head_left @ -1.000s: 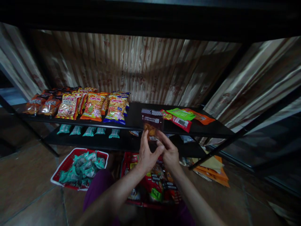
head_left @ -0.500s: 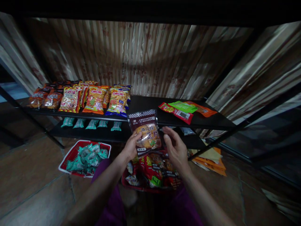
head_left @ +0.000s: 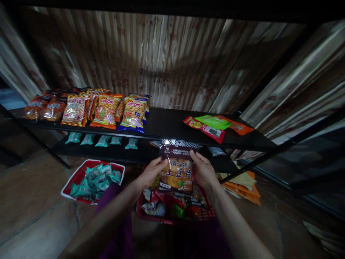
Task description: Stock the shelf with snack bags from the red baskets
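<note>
A dark brown bag of potato chips with a checkered top edge is held upright, its printed front towards me. My left hand grips its left edge, thumb on the front. On the opposite side, my right hand pinches the upper right edge, with its other fingers hidden behind the bag. Below the bag sits a red basket full of mixed snack packets, partly covered by the bag and my hands.
A black shelf carries rows of snack bags at left and flat red, green and orange packets at right. Teal packets line the lower shelf. Another red basket of teal packets stands on the floor. Orange packaging lies at right.
The chip bag has moved right and down and now stands straighter. My right hand, earlier apart from the bag's edge with fingers loose, has taken hold of it.
</note>
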